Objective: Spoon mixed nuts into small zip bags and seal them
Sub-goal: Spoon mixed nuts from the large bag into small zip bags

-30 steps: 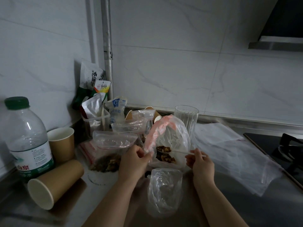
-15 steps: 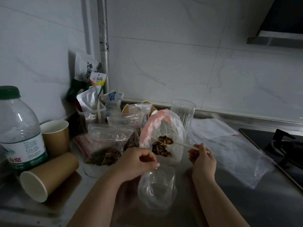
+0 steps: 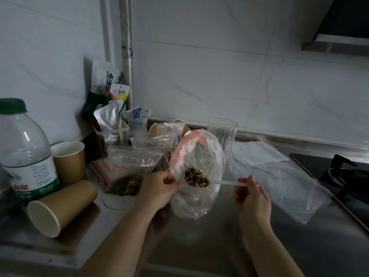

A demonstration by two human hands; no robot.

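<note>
A grey stainless-steel counter point(image 3: 229, 246) runs along a white marble-look tiled wall point(image 3: 199, 76), with a black gas hob point(image 3: 343, 172) at its right edge. At the far left stands a large clear plastic water bottle with a green cap point(image 3: 24, 152). Flat clear plastic bags point(image 3: 279, 176) lie spread on the right of the counter. Near the bottle, one brown paper cup lies on its side point(image 3: 60, 206), and another brown paper cup stands upright point(image 3: 68, 160) just behind it. A clear ribbed drinking glass point(image 3: 222, 136) stands toward the wall, behind a clear bag with a pink rim point(image 3: 199, 152) that holds mixed nuts. Left of it, a clear zip bag part-filled with nuts point(image 3: 127, 172) stands open. A small clear zip bag point(image 3: 191, 202) sits in the near middle, below the pink-rimmed bag. The left hand point(image 3: 157, 188) pinches the edge of a bag at that spot. The right hand point(image 3: 252, 196) grips the handle of a white plastic spoon point(image 3: 229, 183), whose bowl carries a heap of mixed nuts point(image 3: 196, 179) at the mouth of the pink-rimmed bag.
</note>
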